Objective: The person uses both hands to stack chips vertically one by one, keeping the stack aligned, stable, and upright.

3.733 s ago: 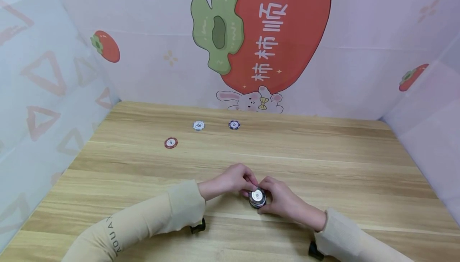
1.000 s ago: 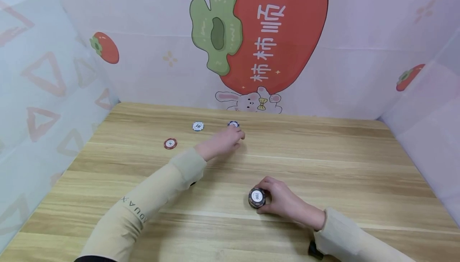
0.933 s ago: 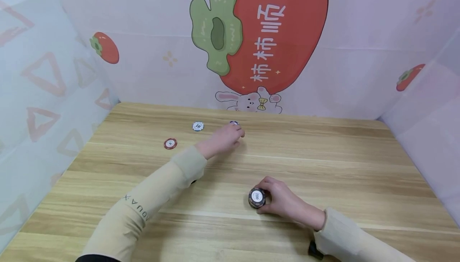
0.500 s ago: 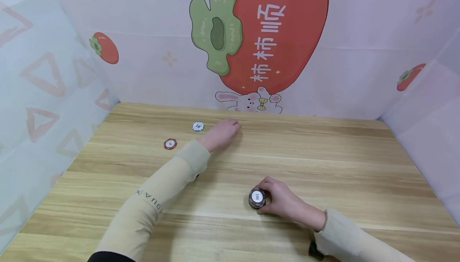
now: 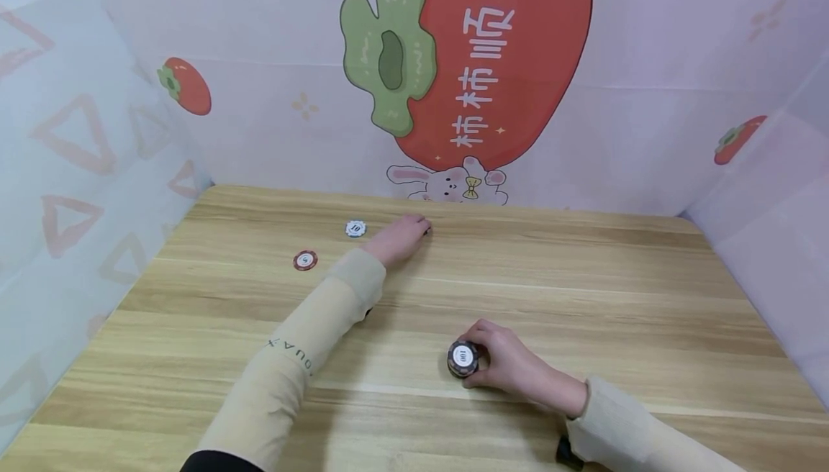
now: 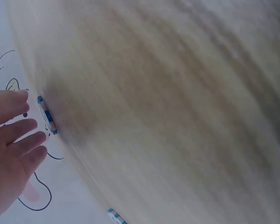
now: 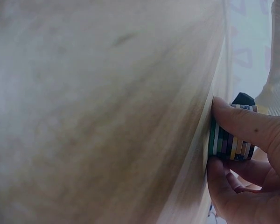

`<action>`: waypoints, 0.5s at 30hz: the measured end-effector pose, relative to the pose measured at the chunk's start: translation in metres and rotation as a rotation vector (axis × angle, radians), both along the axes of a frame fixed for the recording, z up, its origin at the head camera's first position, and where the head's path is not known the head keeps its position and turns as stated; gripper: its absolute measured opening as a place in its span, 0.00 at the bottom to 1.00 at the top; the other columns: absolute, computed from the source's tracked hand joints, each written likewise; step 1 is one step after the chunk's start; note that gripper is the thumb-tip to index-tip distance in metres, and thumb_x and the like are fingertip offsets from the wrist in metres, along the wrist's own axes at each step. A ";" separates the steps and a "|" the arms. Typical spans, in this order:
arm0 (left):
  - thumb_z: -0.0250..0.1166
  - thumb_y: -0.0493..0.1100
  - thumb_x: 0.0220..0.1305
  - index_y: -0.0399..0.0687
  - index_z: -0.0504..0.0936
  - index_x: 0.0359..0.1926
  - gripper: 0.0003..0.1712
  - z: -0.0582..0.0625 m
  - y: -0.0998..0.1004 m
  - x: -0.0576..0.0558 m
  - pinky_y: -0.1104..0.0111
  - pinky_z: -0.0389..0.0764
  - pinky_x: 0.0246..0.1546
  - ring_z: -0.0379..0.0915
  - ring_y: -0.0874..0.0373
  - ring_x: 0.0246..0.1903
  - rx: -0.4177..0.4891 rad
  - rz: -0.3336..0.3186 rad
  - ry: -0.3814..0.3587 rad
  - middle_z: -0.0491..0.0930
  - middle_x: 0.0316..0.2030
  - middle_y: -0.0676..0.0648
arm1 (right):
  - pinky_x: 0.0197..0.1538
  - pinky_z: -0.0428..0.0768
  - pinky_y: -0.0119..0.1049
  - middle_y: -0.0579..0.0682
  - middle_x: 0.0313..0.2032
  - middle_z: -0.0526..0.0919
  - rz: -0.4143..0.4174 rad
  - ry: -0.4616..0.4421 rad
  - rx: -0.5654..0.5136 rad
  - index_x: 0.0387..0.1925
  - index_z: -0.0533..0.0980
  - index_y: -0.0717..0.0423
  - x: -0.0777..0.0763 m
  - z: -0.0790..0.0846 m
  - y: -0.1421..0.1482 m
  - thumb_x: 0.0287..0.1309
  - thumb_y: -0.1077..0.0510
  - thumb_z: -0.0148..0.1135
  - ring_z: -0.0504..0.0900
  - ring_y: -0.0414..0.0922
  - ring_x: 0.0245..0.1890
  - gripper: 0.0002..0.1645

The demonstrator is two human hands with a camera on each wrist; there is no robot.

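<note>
My right hand (image 5: 512,360) grips a stack of poker chips (image 5: 463,358) by its sides, thumb and fingers on opposite edges. The top chip is black with a white centre marked 100. Side-on in the right wrist view, the chip stack (image 7: 233,144) shows green, purple, yellow and dark layers and stands on the table. My left hand (image 5: 400,238) reaches to the far side of the table, over a dark blue poker chip (image 6: 47,115). In the left wrist view its fingers are spread and loosely bent beside that chip, which lies flat; the head view mostly hides the chip.
On the wooden table (image 5: 583,292), a white poker chip (image 5: 355,229) marked 10 lies left of my left hand. A red poker chip (image 5: 305,260) lies nearer and farther left, close to the left sleeve. A printed backdrop (image 5: 259,141) rises behind the table.
My left hand left the stack, reached out to the dark blue chip at the back, and moved slightly farther over it. My right hand has stayed around the stack.
</note>
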State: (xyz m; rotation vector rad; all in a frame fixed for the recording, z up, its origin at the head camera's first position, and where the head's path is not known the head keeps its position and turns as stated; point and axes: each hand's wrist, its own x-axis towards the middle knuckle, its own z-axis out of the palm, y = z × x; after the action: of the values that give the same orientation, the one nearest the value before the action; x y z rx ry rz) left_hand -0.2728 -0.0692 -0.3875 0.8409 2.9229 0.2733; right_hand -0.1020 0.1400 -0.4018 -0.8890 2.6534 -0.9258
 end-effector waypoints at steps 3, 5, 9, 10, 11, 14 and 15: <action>0.42 0.37 0.71 0.39 0.73 0.54 0.18 0.001 0.001 0.002 0.62 0.64 0.59 0.66 0.49 0.56 0.014 0.018 -0.028 0.72 0.55 0.42 | 0.43 0.76 0.35 0.45 0.37 0.75 0.006 0.000 -0.007 0.40 0.78 0.60 0.000 0.000 0.000 0.31 0.61 0.77 0.76 0.43 0.38 0.27; 0.41 0.39 0.72 0.40 0.71 0.58 0.20 0.002 0.001 0.005 0.61 0.62 0.61 0.63 0.49 0.59 0.055 0.073 -0.095 0.69 0.58 0.42 | 0.43 0.76 0.35 0.45 0.37 0.75 0.008 -0.002 -0.009 0.40 0.78 0.60 0.001 0.001 0.000 0.31 0.61 0.77 0.76 0.43 0.38 0.27; 0.38 0.43 0.73 0.42 0.66 0.63 0.23 0.005 0.002 0.009 0.61 0.57 0.63 0.57 0.50 0.63 0.137 0.183 -0.217 0.64 0.63 0.43 | 0.43 0.76 0.35 0.45 0.36 0.75 0.009 -0.003 -0.009 0.39 0.78 0.61 0.001 0.001 -0.001 0.30 0.61 0.77 0.76 0.43 0.37 0.27; 0.37 0.44 0.73 0.42 0.66 0.63 0.23 0.005 0.002 0.010 0.61 0.57 0.63 0.57 0.50 0.63 0.156 0.204 -0.233 0.64 0.63 0.44 | 0.43 0.76 0.35 0.45 0.37 0.75 0.007 -0.006 -0.007 0.40 0.78 0.61 0.001 0.001 -0.001 0.31 0.61 0.77 0.76 0.43 0.38 0.27; 0.38 0.43 0.72 0.41 0.67 0.61 0.23 0.006 0.002 0.010 0.62 0.58 0.63 0.59 0.50 0.62 0.135 0.186 -0.220 0.66 0.62 0.43 | 0.44 0.76 0.36 0.45 0.37 0.75 0.003 -0.009 -0.005 0.40 0.78 0.61 0.001 0.001 -0.001 0.31 0.61 0.77 0.76 0.43 0.38 0.27; 0.40 0.40 0.71 0.38 0.72 0.55 0.19 0.006 0.003 0.009 0.62 0.64 0.59 0.66 0.49 0.56 0.053 0.113 -0.147 0.72 0.55 0.40 | 0.45 0.76 0.37 0.44 0.37 0.75 -0.010 -0.018 0.003 0.40 0.77 0.61 0.001 0.001 -0.001 0.31 0.62 0.77 0.76 0.43 0.39 0.27; 0.41 0.39 0.71 0.38 0.74 0.52 0.18 0.007 0.003 0.009 0.62 0.66 0.57 0.68 0.48 0.54 0.026 0.090 -0.122 0.73 0.52 0.39 | 0.45 0.76 0.37 0.44 0.37 0.75 -0.010 -0.013 0.003 0.40 0.77 0.61 0.001 0.000 -0.001 0.31 0.62 0.77 0.76 0.43 0.39 0.27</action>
State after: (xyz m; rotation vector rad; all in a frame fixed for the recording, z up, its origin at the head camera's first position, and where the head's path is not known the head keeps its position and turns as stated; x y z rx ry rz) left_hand -0.2640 -0.0659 -0.3809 0.6710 2.8529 0.3572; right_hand -0.1008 0.1389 -0.4015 -0.8669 2.6497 -0.9259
